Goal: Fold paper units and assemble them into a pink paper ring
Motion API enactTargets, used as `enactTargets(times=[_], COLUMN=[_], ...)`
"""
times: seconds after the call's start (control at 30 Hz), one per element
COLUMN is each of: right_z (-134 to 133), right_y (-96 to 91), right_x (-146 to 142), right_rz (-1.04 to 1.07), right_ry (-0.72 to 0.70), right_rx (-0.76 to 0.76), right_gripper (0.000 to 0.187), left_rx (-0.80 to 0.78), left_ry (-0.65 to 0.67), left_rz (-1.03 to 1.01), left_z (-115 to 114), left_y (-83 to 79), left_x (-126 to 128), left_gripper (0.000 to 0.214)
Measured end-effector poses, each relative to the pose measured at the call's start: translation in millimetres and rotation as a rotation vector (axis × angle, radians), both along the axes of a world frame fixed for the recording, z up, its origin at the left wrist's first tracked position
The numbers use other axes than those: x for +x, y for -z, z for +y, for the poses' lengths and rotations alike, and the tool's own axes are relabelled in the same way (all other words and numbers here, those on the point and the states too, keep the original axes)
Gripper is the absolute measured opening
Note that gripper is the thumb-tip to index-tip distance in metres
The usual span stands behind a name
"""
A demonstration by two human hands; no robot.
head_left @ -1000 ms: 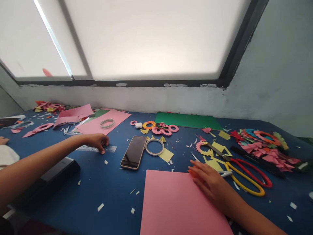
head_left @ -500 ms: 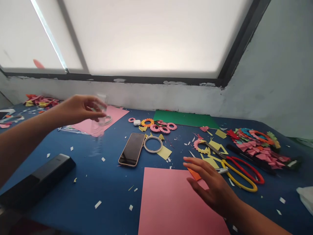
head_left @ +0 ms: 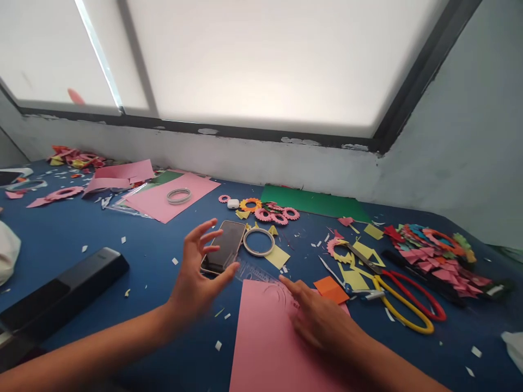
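A clear plastic stencil ruler [head_left: 254,272] with printed marks and round shapes lies across the top of a pink paper sheet [head_left: 261,337], one end reaching toward the phone. My right hand [head_left: 321,316] is on its right end, index finger stretched along it, the thumb side blurred below. My left hand [head_left: 196,272] hovers in front of the smartphone [head_left: 229,242], fingers spread and thumb near the ruler's left end; nothing shows in its grasp. Beside my right hand are an orange paper piece [head_left: 330,289] and scissors with yellow and red handles [head_left: 402,305].
A grey ring [head_left: 259,242] lies beside the phone. Cut paper rings [head_left: 278,213] and green paper [head_left: 314,201] are behind. A colourful paper pile [head_left: 441,247] sits right. At left are a black box-like object [head_left: 65,291] and pink paper with another ring [head_left: 178,196].
My left hand has come from the far left, bringing the clear ruler over to the pink sheet. My right hand has moved left onto the ruler, uncovering the orange paper.
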State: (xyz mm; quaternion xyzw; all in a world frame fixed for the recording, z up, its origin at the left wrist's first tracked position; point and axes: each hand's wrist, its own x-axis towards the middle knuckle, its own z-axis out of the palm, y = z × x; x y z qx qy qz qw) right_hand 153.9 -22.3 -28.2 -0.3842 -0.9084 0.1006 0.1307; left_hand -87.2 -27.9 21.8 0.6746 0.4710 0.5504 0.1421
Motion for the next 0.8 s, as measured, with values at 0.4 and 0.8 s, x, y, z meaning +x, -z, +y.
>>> enactTargets(times=[0.4,0.8], right_z=[9,17], right_y=[6.8,21.2], right_x=[35,56], right_rz=[-0.027,-0.042], right_ry=[-0.146,-0.062], right_rx=[0.181,0.257], right_gripper=[0.034,0.038], left_rx=[-0.080,-0.185], left_ry=[0.476,0.480], left_rz=[1.081,1.136], left_z=[-27,-26], left_y=[36.4,39.1], left_x=[22,38], left_gripper=[0.049,0.058])
